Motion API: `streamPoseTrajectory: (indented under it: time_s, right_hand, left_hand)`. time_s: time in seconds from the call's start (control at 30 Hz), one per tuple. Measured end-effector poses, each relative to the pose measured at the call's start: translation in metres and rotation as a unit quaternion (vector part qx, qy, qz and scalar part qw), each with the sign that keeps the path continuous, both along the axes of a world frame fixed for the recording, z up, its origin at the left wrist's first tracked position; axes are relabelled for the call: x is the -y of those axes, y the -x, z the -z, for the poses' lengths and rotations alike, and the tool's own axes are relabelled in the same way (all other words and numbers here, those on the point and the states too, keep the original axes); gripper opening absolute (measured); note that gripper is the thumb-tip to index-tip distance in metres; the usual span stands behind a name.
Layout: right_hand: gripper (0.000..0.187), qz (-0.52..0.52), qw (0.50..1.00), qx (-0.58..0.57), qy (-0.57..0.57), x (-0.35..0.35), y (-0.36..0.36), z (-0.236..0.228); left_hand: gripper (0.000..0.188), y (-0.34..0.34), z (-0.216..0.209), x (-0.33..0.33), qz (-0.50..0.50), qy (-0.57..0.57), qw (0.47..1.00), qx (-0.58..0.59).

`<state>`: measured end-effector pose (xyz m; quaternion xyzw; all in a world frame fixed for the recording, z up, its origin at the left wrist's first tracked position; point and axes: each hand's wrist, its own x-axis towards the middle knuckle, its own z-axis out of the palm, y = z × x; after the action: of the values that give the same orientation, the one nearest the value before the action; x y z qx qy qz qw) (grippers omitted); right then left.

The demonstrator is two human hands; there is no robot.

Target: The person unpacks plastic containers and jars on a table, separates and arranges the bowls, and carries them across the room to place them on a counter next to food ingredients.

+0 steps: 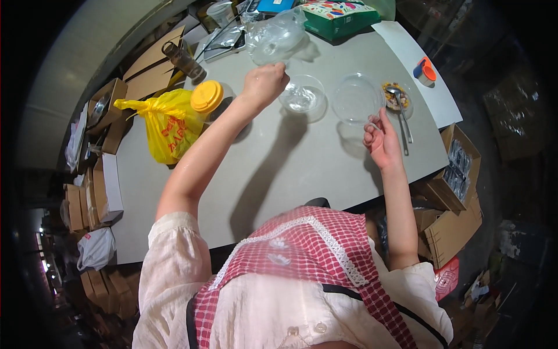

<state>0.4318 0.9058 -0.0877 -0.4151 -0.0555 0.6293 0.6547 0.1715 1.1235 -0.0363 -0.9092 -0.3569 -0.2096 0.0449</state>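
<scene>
My left hand (pixel 264 86) is closed in a fist beside a round clear plastic bowl (pixel 314 107), partly over its left rim. Whatever it may pinch is hidden by the fingers. With my right hand (pixel 382 141) I grip the right edge of a round clear plastic lid or shallow dish (pixel 356 100), which casts a shadow on the table below it. Just right of that hand sits a small clear bowl (pixel 410 103) of yellow and brown mixed food. A metal spoon (pixel 405 119) rests in it, its handle pointing toward me.
On the grey table (pixel 192 227), a knotted yellow bag (pixel 165 134), a yellow-lidded cup (pixel 207 98) and a dark bottle (pixel 185 61) stand left. A crumpled clear bag (pixel 276 38) and green package (pixel 340 20) lie behind. An orange-and-blue container (pixel 425 72) stands far right. Cardboard boxes (pixel 456 168) flank the table.
</scene>
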Motion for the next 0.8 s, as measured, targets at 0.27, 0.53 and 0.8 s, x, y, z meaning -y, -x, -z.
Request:
streamPoseTrajectory:
  time_s: [0.27,0.53,0.8]
  right_hand:
    - [0.042,0.009,1.000,0.025,0.014,0.001,0.003,-0.003]
    - [0.041,0.015,1.000,0.019,0.015,0.002,0.000,-0.003]
    - [0.041,-0.003,0.989,-0.132,-0.070,0.002,-0.020,0.018]
  left_hand:
    - [0.011,-0.001,0.004,0.004,0.123,-0.195,0.972,-0.038]
    - [0.010,0.012,-0.010,0.004,0.241,-0.239,0.935,-0.104]
    - [0.010,0.018,-0.012,0.001,0.287,-0.238,0.914,-0.161]
